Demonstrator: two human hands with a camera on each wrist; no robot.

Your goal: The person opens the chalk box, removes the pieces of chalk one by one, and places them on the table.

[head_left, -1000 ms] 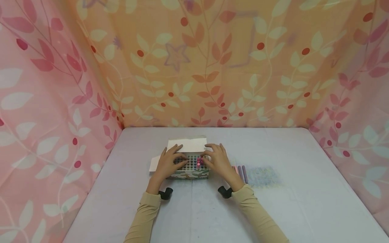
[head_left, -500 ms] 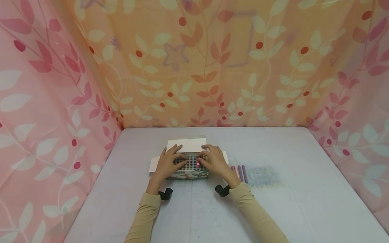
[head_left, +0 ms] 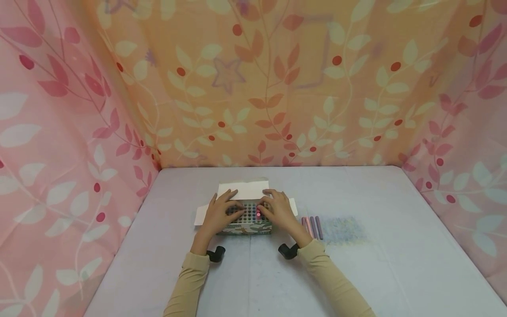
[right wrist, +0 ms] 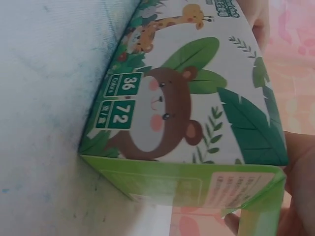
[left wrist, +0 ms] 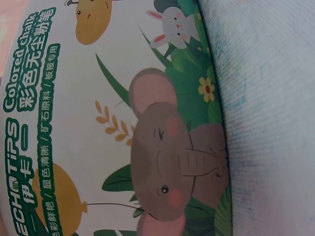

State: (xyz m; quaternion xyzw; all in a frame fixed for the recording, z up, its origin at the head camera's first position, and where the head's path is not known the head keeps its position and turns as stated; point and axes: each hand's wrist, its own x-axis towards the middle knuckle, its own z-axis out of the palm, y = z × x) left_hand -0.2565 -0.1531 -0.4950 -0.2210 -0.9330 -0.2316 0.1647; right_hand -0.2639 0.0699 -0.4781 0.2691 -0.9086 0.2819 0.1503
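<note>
A chalk box point(head_left: 244, 229) stands open on the table, filled with rows of coloured chalk point(head_left: 248, 212). Its printed animal front fills much of the left wrist view, with "Colored chalk" lettering. My left hand point(head_left: 218, 215) lies over the box's left part, thumb and index fingertips apart at the chalk tops. Over the right part is my right hand point(head_left: 279, 209), pinching a reddish chalk stick between thumb and index finger. Right beside those fingertips, a bright pink chalk stick point(head_left: 259, 215) stands higher than the rows. The right palm hides the box's right end.
Several pink and purple chalk sticks point(head_left: 313, 227) lie to the right of the box. A bluish chalk smudge point(head_left: 344, 230) marks the white tablecloth point(head_left: 253, 281) beyond them. The box's white lid point(head_left: 243, 189) is folded back, and a side flap point(head_left: 200, 215) sticks out left.
My right hand has shifted left over the box, its fingertips now close to the bright pink chalk, uncovering more of the right flap. My left hand has stayed in place.
</note>
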